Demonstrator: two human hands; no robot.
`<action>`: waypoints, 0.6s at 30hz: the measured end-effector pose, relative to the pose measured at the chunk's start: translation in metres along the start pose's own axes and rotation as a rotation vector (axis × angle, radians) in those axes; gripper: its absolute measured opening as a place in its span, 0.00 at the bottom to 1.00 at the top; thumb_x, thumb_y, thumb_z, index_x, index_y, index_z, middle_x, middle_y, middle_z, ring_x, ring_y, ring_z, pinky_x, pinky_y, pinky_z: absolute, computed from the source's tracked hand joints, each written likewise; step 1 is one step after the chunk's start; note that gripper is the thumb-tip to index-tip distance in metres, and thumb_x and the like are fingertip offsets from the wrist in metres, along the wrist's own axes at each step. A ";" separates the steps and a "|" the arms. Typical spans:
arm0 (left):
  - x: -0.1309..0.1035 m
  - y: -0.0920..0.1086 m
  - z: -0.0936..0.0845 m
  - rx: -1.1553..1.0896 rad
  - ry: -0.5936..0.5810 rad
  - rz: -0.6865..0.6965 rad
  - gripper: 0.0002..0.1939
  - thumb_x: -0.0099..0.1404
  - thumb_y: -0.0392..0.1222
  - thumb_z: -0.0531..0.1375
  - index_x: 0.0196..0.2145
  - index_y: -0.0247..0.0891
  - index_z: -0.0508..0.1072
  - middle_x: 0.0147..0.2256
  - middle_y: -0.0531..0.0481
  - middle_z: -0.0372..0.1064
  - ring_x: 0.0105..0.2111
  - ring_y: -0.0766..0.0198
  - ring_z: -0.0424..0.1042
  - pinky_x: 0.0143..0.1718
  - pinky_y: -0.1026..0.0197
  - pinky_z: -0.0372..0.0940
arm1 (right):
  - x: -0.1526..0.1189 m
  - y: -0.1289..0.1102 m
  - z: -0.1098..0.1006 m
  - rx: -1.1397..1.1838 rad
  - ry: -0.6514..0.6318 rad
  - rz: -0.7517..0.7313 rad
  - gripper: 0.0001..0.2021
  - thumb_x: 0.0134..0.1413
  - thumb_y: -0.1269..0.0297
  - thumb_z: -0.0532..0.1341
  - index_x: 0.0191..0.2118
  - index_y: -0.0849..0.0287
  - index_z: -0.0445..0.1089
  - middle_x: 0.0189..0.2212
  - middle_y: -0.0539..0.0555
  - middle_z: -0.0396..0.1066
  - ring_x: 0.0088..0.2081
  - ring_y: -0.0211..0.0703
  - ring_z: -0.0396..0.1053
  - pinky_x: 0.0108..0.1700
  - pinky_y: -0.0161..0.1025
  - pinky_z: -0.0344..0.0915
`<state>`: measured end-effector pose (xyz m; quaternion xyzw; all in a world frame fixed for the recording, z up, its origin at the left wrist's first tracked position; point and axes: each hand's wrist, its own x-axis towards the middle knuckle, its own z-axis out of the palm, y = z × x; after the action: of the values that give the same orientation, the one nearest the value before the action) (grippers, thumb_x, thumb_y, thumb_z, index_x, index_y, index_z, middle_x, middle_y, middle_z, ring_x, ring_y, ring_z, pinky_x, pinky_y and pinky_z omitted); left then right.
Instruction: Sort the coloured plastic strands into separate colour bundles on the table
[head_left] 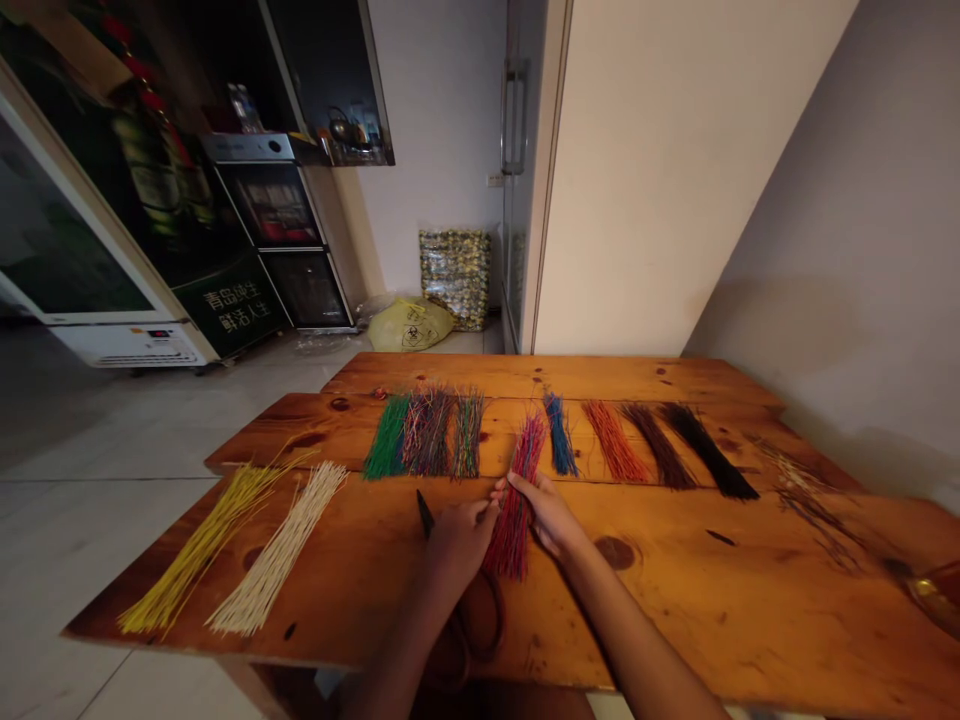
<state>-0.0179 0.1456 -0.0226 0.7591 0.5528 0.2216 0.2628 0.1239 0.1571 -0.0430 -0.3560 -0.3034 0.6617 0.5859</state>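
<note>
My right hand [551, 512] is closed around a bundle of thin pink-red strands [510, 550], with some blue and purple among them. The bundle stands tilted over the table, its top leaning away from me. At its left side, my left hand [459, 535] is pinched, fingertips close to those of my right hand. What those fingertips grip is too small to make out. Below my left forearm lies a pair of dark scissors [491, 625], partly hidden, its blade tip showing left of the hand.
The wooden table [645, 630] bears separate bundles: yellow [202, 550], cream [281, 550], green [386, 437], multicoloured [429, 430], blue [560, 435], orange [615, 440], brown [660, 445] and black [710, 450]. Loose strands [810, 500] lie right. A yellow bag [411, 325] sits on the floor behind.
</note>
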 end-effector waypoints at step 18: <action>0.034 0.017 0.005 -0.455 0.334 0.103 0.08 0.58 0.44 0.57 0.28 0.39 0.73 0.32 0.47 0.73 0.34 0.60 0.71 0.39 0.60 0.62 | 0.004 0.006 -0.007 -0.002 0.004 -0.053 0.16 0.39 0.60 0.68 0.35 0.60 0.68 0.26 0.49 0.71 0.28 0.38 0.70 0.36 0.38 0.67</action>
<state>0.0080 0.1733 -0.0137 0.6605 0.4852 0.4752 0.3200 0.1255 0.1602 -0.0524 -0.3497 -0.3123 0.6450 0.6034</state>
